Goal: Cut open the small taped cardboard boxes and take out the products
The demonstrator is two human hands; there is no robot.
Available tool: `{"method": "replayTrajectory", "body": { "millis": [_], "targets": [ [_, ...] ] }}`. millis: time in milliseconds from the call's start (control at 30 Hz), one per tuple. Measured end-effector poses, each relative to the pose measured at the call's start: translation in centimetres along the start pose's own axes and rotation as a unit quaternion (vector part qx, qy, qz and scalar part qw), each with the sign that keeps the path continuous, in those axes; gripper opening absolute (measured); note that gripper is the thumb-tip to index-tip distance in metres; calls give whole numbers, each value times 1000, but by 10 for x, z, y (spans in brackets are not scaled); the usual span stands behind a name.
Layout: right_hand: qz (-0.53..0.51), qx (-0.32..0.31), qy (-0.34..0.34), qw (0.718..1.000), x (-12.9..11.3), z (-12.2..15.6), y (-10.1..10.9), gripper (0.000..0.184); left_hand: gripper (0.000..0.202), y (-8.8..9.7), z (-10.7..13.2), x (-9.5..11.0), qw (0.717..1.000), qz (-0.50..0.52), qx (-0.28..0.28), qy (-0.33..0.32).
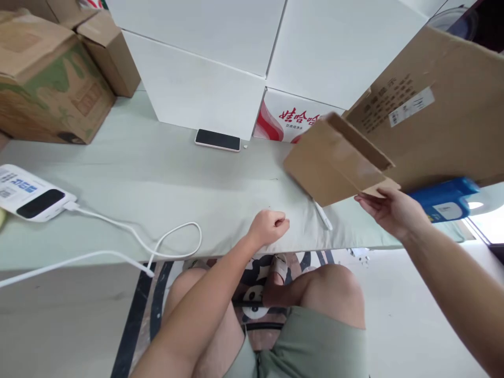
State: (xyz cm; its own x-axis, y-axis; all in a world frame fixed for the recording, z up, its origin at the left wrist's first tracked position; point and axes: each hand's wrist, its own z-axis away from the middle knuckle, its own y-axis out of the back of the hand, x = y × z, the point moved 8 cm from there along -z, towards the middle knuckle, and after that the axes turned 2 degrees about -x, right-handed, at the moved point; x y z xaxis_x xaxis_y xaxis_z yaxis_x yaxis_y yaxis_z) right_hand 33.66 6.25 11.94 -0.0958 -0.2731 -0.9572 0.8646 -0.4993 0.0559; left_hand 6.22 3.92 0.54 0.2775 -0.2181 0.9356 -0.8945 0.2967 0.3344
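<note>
My right hand (389, 209) grips the lower flap of a large brown cardboard box (425, 121), which is tilted in the air above the table's right end; one flap (334, 160) hangs toward the table. My left hand (270, 227) rests as a loose fist on the pale green table (165, 173) near its front edge, with nothing visible in it. A white pen-like object (323, 216) lies on the table just under the box flap, between my two hands.
A phone (217, 139) lies face up at the back by white boxes (205, 79). A white power bank (33, 194) with white cables (157, 241) is at left. Brown cartons (51, 79) stand at the far left. A blue pack (444, 199) sits right.
</note>
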Motion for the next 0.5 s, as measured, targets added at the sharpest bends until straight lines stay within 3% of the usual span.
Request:
{"method": "replayTrajectory", "body": {
  "millis": [67, 167, 333, 500],
  "targets": [
    [-43, 43, -6, 998, 9, -3, 16, 35, 37, 2, -4, -1, 1000, -4, 5, 3],
    [-95, 65, -33, 993, 29, -13, 22, 27, 38, 0, -14, -3, 1000, -9, 5, 8],
    [-157, 50, -70, 984, 50, -45, 4, 21, 38, -6, -26, -4, 1000, -19, 2, 17],
    [-182, 32, -26, 982, 40, -97, -18, 15, 38, -8, -34, -9, 999, -31, 0, 32]
  ]
}}
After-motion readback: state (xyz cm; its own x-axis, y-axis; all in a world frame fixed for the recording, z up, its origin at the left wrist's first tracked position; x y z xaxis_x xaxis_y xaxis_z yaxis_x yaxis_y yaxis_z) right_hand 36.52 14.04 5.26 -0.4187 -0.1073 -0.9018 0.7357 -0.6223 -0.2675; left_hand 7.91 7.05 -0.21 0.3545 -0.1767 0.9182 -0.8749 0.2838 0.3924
